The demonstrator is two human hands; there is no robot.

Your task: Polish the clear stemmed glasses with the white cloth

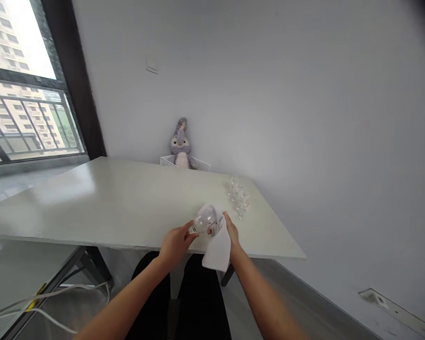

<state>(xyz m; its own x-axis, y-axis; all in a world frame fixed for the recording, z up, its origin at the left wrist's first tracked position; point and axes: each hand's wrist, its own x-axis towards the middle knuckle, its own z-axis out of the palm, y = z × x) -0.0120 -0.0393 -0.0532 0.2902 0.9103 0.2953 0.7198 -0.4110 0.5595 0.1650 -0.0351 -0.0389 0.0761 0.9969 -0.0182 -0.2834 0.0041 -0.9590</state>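
A clear, rounded glass (204, 220) is held just above the table's front edge. My left hand (177, 243) grips it at its left end, thumb and fingers pinching the glass. In my right hand (231, 230) is a white cloth (217, 249), wrapped about the glass's right end and hanging down past the table edge. The cloth hides most of my right fingers. Beyond my right hand, several clear glasses (239, 196) stand close together on the right part of the table.
The white table (127, 198) reaches to the wall. Behind its far edge a grey plush toy (181, 144) sits in a white basket (168, 160). White cables (56, 292) run at lower left, near a dark table leg (94, 267). A window is at left.
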